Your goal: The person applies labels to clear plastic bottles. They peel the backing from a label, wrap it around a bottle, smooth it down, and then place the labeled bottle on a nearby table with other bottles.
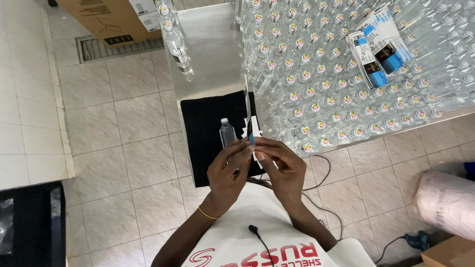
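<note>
My left hand (228, 170) and my right hand (280, 165) meet over the near edge of a black mat (205, 128). Between the fingertips of both hands is a small sticker label (252, 140), blue and white, on a white backing piece. Just beyond my left fingers a small clear bottle (227, 132) with a pale cap stands upright on the mat. A thin yellow band circles my left wrist.
A steel table (208, 54) carries the mat and a dense block of several clear capped bottles (346, 69). Two stacks of label sheets (378, 47) lie on those bottles. A few bottles (175, 37) line the table's left edge. A cardboard box, floor vent, cables and pink bag surround it.
</note>
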